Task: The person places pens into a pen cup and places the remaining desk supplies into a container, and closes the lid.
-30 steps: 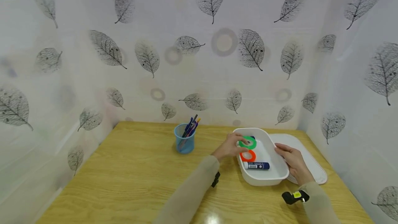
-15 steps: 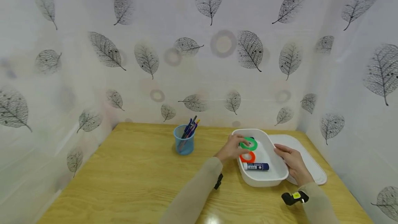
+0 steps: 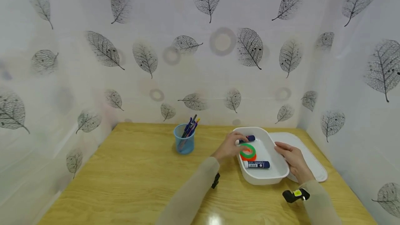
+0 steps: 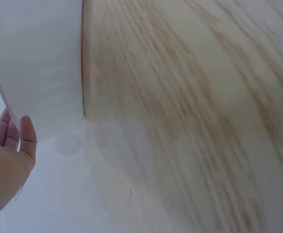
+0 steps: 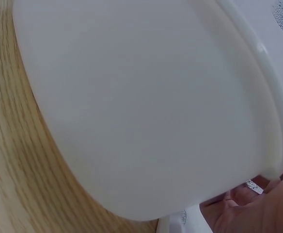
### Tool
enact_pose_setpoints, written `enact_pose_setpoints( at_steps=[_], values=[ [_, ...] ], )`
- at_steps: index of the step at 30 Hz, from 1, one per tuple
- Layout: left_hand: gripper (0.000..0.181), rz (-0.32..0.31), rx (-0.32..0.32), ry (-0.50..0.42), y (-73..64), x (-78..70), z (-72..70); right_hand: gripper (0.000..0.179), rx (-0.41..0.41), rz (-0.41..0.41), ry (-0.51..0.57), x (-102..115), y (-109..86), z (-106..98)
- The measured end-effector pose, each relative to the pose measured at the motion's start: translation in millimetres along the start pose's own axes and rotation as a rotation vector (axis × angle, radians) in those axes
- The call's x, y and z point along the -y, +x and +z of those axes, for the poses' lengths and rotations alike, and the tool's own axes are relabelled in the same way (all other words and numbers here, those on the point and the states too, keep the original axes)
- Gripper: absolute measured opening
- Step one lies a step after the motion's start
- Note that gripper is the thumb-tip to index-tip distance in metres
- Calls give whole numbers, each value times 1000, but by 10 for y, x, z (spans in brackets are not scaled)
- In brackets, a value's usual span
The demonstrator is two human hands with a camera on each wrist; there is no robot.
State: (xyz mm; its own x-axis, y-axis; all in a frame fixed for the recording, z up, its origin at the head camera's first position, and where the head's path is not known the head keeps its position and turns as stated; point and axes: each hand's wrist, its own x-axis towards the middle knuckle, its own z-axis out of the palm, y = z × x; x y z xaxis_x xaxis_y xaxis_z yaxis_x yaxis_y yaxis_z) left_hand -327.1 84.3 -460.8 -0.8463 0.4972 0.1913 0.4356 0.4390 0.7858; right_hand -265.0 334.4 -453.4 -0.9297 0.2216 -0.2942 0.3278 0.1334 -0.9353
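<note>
A white plastic box [image 3: 264, 181] stands at the right side of the table. My right hand [image 3: 293, 160] pinches its right rim, with fingers curled at the edge in the right wrist view. Over the left rim reaches my left hand [image 3: 229, 146], thumb and fingers apart inside the box. Its thumb tip overlaps a green tape roll [image 3: 252, 151], which lies partly on an orange tape roll [image 3: 253, 158]. Under its fingertips is a blue and white glue stick [image 3: 251, 138]. Another glue stick [image 3: 260, 164] lies near the front wall.
A white lid [image 3: 312, 159] lies on the table just right of the box, partly behind the right hand. Back and centre stands a blue mesh pen cup [image 3: 185, 146] with several pens [image 3: 191, 127]. Leaf-printed curtains [image 3: 193, 68] close off the back and sides of the wooden table [image 3: 140, 176].
The green tape roll has shifted toward me, from over the rear glue stick onto the orange roll, uncovering that glue stick. The left hand has shifted slightly; the right keeps its hold on the rim.
</note>
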Motion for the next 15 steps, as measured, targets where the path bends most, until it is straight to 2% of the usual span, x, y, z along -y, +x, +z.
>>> enact_pose_setpoints(
  at_steps=[5, 10, 15],
  values=[
    [23, 27, -25, -26, -58, 11, -70, 63, -13, -1, 4, 40, -30, -8],
    [22, 28, -39, -34, -102, 10, -102, 60, -21, 5, 20, 63, -52, -9],
    [22, -19, -25, -43, -149, -24, -110, 59, -23, 3, 16, 32, -29, -23]
  ],
)
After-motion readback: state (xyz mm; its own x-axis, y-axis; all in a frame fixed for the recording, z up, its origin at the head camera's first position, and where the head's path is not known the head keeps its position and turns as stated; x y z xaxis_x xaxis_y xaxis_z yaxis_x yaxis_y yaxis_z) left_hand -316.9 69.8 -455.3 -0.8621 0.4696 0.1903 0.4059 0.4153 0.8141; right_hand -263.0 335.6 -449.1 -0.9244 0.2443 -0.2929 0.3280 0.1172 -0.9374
